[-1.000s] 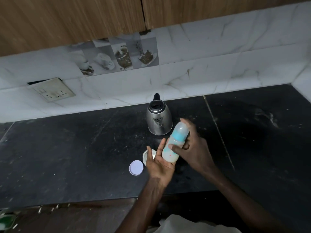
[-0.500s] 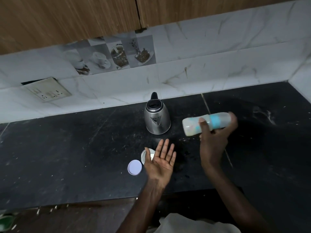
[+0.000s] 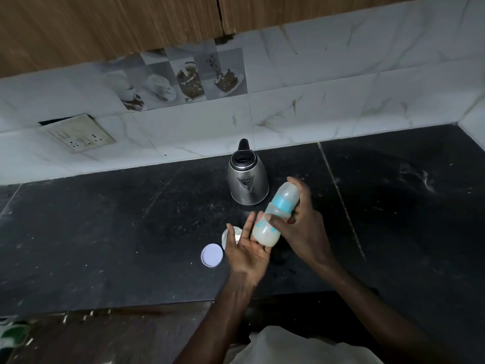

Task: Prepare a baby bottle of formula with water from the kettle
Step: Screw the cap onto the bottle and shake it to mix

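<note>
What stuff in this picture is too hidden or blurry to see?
Head view:
- white tub: mostly behind the left hand, contents unclear.
- bottle, gripped by the right hand: markings blurred.
- kettle: inside too dark for water level.
- green thing: cut off by the bottom-left corner.

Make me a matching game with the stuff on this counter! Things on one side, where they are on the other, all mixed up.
Things:
1. baby bottle
2. kettle
3. round lid

Places:
A. lying flat on the counter
B. gripped in the right hand
C. standing upright near the wall

Pairs: 1-B, 2-C, 3-A.
</note>
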